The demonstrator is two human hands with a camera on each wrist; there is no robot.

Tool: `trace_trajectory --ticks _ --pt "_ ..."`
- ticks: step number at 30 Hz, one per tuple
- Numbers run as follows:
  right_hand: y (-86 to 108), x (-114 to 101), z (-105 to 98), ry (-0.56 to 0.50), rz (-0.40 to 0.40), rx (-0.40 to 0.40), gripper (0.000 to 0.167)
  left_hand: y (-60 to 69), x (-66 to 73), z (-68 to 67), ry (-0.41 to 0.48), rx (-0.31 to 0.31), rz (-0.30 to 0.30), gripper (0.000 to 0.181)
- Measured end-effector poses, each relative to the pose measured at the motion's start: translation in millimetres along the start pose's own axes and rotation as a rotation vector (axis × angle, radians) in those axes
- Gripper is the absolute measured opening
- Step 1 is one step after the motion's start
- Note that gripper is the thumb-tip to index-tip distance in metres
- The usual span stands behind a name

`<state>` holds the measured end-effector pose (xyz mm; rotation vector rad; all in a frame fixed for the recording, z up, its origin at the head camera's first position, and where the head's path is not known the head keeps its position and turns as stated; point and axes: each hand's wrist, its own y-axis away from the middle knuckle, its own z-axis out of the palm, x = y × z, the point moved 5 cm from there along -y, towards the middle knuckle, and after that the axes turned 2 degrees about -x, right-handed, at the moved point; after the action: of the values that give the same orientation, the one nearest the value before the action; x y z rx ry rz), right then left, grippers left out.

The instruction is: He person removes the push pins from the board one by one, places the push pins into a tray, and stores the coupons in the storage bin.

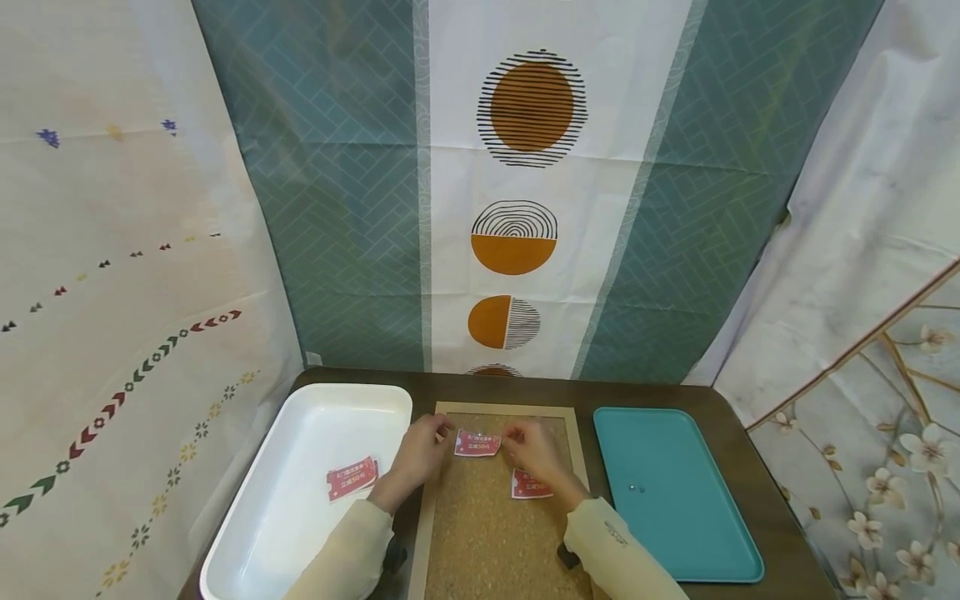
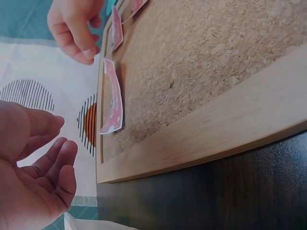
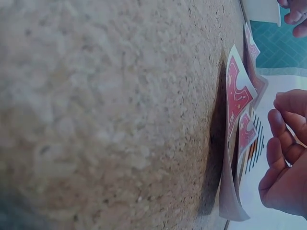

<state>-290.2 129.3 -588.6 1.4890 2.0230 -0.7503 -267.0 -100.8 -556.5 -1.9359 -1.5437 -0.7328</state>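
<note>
A red-and-white paper coupon (image 1: pixel 477 444) lies near the top of the framed cork board (image 1: pixel 480 533), its ends curling up from the cork in the left wrist view. My left hand (image 1: pixel 422 452) hovers just beyond its left end, fingers loosely bent around nothing. Off its right end is my right hand (image 1: pixel 534 448), thumb and index fingertips close together, with no paper between them. A second coupon (image 1: pixel 531 485) sits lower right, partly covered by that hand. The right wrist view also shows another coupon (image 3: pixel 247 130) behind the nearest coupon (image 3: pixel 236 91).
Left of the board stands a white tray (image 1: pixel 258 533) with a few overlapping coupons (image 1: pixel 352 478) inside. A teal tray (image 1: pixel 682 500) on the right holds small clear pins (image 1: pixel 636 488). Both trays rest on a dark table (image 1: pixel 750 467), and patterned cloth (image 1: pixel 360 208) hangs behind.
</note>
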Motion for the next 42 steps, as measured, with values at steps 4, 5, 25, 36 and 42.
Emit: trace_trajectory --ticks 4,5,25,36,42 --pt "-2.5 -2 2 0.001 -0.002 -0.007 0.006 0.0 0.0 2.1 -0.015 0.011 0.012 0.017" --pt "-3.2 -3 3 0.002 0.000 -0.010 0.006 -0.6 -0.4 2.8 -0.017 0.015 0.020 0.017" --pt "-17.6 -12 8 0.040 -0.056 0.044 0.004 -4.7 0.0 11.0 -0.006 -0.044 -0.040 0.032" --pt "-23.0 -16 21 0.084 -0.063 -0.013 0.005 -12.4 -2.2 25.0 -0.031 -0.049 -0.074 0.038" --pt "-23.4 -13 30 0.106 -0.054 -0.033 0.005 -11.4 -4.9 34.4 -0.035 -0.045 -0.084 0.035"
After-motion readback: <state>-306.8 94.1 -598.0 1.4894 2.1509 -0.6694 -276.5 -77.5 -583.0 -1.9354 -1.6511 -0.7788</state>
